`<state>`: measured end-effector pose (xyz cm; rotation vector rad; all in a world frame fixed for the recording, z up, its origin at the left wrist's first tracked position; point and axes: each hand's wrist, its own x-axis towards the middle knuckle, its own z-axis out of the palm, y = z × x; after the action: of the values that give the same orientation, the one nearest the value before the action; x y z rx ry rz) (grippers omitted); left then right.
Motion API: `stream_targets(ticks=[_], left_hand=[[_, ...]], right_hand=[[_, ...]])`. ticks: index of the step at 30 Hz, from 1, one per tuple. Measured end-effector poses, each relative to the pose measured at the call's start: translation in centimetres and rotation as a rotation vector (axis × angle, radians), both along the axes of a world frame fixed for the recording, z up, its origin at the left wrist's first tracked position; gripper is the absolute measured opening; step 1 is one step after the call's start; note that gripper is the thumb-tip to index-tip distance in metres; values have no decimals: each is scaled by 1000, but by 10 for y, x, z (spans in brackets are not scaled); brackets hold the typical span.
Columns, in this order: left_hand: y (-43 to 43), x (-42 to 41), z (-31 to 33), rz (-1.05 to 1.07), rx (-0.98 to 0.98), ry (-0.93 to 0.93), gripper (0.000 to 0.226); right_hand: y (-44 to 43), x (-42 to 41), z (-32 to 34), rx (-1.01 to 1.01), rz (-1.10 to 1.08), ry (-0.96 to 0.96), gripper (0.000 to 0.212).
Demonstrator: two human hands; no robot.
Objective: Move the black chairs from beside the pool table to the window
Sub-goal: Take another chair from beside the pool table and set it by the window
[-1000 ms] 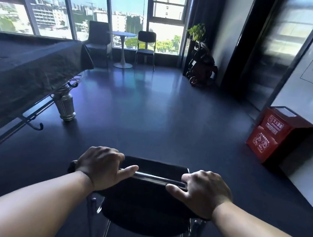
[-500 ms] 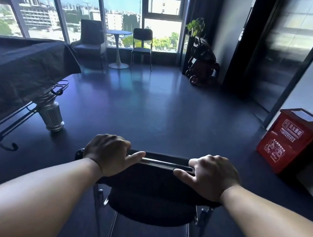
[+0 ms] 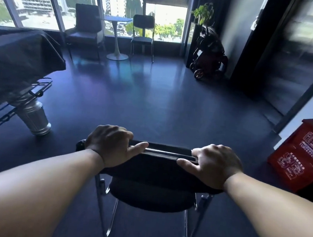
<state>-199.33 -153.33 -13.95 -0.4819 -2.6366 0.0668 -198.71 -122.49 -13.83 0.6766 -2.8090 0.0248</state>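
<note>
While we pass the pool table (image 3: 20, 63): its draped corner and metal leg (image 3: 35, 119) stand near on our left; a swing that way could, we judge, catch the chair's frame.
Left hand (image 3: 111, 145): fingers curled over the backrest's top rail, thumb laid along its near side.
Second chair (image 3: 142, 32): at the window (image 3: 122, 7) beside a round table (image 3: 118, 19); arriving too fast risks a knock.
Black chair (image 3: 156, 171): right before us between our hands, well apart from the window; whether its legs touch the floor we cannot tell. An uneven lift could tip it.
Plant (image 3: 203, 11): far corner; its pot is too dark to make out.
Right hand (image 3: 214, 165): gripping the rail likewise, thumb pointing inward.
Red box (image 3: 300, 157): by the wall on our right, lid down, contents hidden; drifting right could strike it.
</note>
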Motion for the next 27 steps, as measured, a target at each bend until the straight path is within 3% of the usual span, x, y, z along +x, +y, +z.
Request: stream_targets(ticks=[9, 17, 22, 27], left_hand=[[5, -120, 5, 4, -14, -24, 79], [-7, -286, 8, -42, -25, -15, 82], [-1, -373, 5, -90, -21, -9, 72], [0, -451, 2, -132, -32, 4, 69]], right_hand=[[2, -124, 2, 43, -10, 35, 86], [-12, -273, 3, 59, -75, 58, 80], [-6, -367, 4, 64, -90, 71, 89], [-3, -443, -2, 57, -83, 81, 85]])
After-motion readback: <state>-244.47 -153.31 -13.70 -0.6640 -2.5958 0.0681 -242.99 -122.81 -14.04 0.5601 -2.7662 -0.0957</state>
